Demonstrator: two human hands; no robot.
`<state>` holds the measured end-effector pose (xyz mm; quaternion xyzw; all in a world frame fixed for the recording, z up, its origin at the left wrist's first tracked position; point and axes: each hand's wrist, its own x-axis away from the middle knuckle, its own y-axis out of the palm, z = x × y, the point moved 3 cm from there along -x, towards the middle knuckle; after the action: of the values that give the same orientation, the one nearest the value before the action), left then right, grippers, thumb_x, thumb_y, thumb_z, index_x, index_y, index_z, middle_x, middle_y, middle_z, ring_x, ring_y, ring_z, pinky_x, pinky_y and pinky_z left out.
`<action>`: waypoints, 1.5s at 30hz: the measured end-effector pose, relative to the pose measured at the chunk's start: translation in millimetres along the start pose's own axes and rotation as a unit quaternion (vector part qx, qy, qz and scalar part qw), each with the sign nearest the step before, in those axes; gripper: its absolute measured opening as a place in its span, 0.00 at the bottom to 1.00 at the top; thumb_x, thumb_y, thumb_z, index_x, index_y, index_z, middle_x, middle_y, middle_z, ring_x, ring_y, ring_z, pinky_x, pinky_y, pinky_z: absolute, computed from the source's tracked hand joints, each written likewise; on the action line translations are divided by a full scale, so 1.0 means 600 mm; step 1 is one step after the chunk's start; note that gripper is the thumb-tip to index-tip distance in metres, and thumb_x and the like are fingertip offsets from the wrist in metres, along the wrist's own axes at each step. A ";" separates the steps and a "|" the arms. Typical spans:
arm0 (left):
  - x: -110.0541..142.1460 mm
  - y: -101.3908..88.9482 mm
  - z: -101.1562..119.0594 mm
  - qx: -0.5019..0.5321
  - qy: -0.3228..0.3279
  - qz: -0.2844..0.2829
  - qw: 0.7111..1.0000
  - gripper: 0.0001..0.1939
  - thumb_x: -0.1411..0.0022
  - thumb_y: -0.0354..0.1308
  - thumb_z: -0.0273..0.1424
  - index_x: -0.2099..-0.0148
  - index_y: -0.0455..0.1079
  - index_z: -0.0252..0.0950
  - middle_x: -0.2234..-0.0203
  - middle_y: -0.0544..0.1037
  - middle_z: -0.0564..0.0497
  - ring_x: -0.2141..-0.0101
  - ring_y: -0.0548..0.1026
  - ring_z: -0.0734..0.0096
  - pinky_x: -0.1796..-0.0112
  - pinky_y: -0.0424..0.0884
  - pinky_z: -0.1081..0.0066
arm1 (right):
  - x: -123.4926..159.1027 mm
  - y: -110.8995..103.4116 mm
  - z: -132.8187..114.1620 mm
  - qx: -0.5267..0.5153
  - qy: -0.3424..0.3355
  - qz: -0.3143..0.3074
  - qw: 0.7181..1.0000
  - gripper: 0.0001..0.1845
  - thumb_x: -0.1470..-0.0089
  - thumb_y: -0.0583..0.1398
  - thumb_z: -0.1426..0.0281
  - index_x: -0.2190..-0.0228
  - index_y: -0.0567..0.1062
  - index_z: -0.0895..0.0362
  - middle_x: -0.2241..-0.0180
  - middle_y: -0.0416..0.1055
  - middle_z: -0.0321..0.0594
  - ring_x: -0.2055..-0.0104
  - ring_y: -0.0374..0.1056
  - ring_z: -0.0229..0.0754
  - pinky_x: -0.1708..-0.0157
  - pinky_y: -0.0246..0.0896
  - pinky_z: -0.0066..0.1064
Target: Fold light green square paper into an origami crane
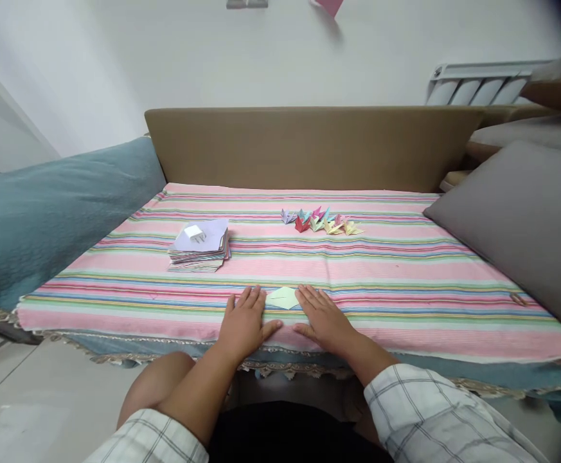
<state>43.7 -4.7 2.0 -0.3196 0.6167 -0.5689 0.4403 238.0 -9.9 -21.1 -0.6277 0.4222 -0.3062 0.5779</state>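
Left hand (244, 325) and right hand (328, 321) both palm down on the striped cloth (381, 273), fingers (247, 297) straight and a little apart, thumbs angled inward toward each other, nothing pinched. Pale green folded paper (283, 297) lies flat between them near the front edge, pointed ends left and right, each end at a hand's fingertips; crease line shows on top. Cloth is pink with green, yellow, blue and red bands, mostly flat with slight wrinkles, covering the sofa seat. Beyond the hands, back-left: stack of paper (198, 251), edges uneven, lilac sheet on top, small white plug (194, 233) sitting on it. Back-center: cluster of paper cranes (319, 222) in red, pink, yellow, lilac and blue, set close together. Small brown item (518, 299) far right, too small to ID. Lace-trimmed blue cover (130, 347) hangs below the front edge. Blue armrest (68, 199) on the left, brown backrest (309, 148) behind, gray pillow (521, 218) leaning on the right. White wall (284, 64) past that, radiator (477, 87) upper right, pink paper piece (329, 5) at the top edge. Pale tile floor (34, 399) lower left.
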 end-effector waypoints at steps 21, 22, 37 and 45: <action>-0.014 0.033 0.055 0.028 0.156 0.002 0.987 0.36 0.42 0.50 0.51 0.36 0.52 0.39 0.38 0.56 0.45 0.38 0.51 0.53 0.42 0.46 0.48 | -0.015 -0.033 0.006 -0.054 0.038 0.165 0.984 0.21 0.38 0.45 0.64 0.53 0.73 0.57 0.47 0.66 0.45 0.44 0.58 0.47 0.43 0.50 0.44; -0.014 0.033 0.056 0.029 0.154 0.006 0.988 0.36 0.42 0.51 0.50 0.36 0.52 0.39 0.38 0.56 0.45 0.38 0.51 0.52 0.42 0.45 0.47 | -0.017 -0.033 -0.006 -0.041 0.014 0.164 0.986 0.23 0.38 0.44 0.65 0.48 0.68 0.58 0.44 0.62 0.46 0.41 0.54 0.48 0.41 0.44 0.46; -0.005 0.030 0.045 0.067 0.143 0.013 0.987 0.34 0.41 0.53 0.43 0.36 0.51 0.36 0.39 0.57 0.44 0.39 0.53 0.54 0.41 0.45 0.53 | -0.016 0.008 -0.021 -0.009 -0.044 0.051 0.998 0.42 0.44 0.43 0.45 0.39 0.50 0.62 0.37 0.48 0.49 0.35 0.43 0.50 0.39 0.38 0.49; 0.012 0.029 0.019 0.037 0.097 0.010 0.995 0.38 0.44 0.57 0.45 0.36 0.52 0.35 0.38 0.55 0.44 0.39 0.52 0.53 0.41 0.47 0.52 | -0.012 0.001 -0.020 0.006 -0.031 0.032 0.999 0.38 0.43 0.46 0.48 0.39 0.52 0.59 0.37 0.47 0.48 0.35 0.42 0.51 0.40 0.39 0.52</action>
<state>52.8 -13.5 -16.2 -0.2399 0.6381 -0.6154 0.3958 224.0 -9.4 -19.3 -0.6196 0.4218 -0.2707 0.6041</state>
